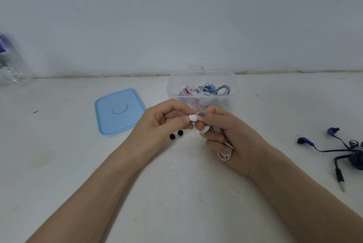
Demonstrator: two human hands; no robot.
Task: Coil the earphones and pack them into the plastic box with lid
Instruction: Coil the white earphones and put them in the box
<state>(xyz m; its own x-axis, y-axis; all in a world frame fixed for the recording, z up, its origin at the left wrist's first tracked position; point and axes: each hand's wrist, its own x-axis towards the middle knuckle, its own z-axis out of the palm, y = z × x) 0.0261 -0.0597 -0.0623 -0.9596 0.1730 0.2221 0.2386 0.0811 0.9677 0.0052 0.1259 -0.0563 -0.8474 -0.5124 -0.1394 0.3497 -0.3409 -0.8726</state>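
My right hand (231,140) grips a coiled bundle of white earphones (225,154), with loops of cord showing below the fingers. My left hand (163,124) pinches a white end piece (193,118) of that cord between thumb and forefinger, right beside my right thumb. Just behind both hands stands the clear plastic box (231,77), open, with several coiled earphones (204,90) in white, red and light blue inside. The blue lid (117,112) lies flat on the table to the left of the box.
A dark blue pair of earphones (345,150) lies loosely bundled at the right, its jack plug pointing toward the near edge. Two small black ear tips (176,134) sit under my left hand. A clear plastic bottle (9,62) stands at the far left by the wall.
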